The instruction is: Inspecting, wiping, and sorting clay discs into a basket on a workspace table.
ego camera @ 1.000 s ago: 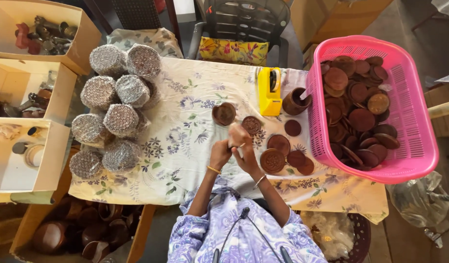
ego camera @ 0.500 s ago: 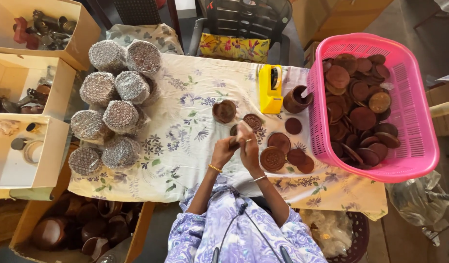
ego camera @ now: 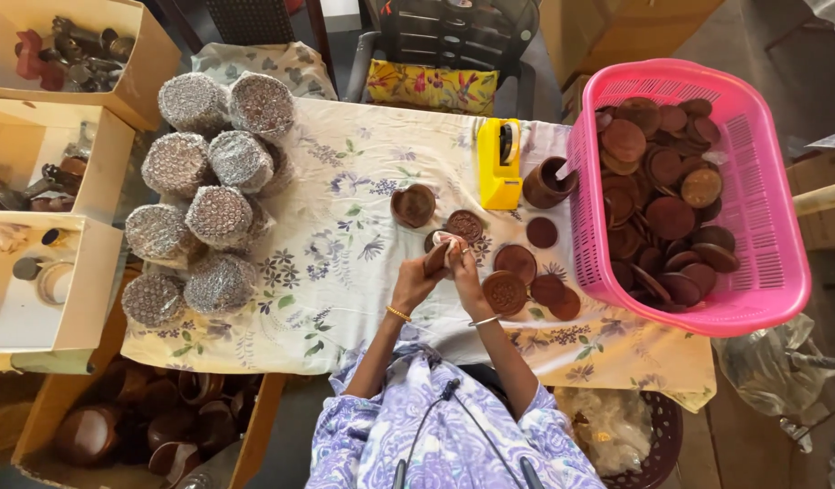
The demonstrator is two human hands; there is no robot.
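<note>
Two hands meet over the table [ego camera: 254, 299]: my left hand [ego camera: 415, 282] and right hand [ego camera: 465, 276] have fingers clamped on a small brown wooden disc [ego camera: 437, 258]; stiff, light, best gripped by its rim

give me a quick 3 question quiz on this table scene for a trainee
1. True or false: the pink basket stands at the right end of the table.
2. What do the left hand and right hand hold together? A) a brown wooden piece with a light cloth B) the yellow tape dispenser C) a bubble-wrapped bundle
3. Fill in: the yellow tape dispenser lies just left of a brown wooden ____.

Key: 1 true; 2 A, the brown wooden piece is in both hands; 3 cup.
</note>
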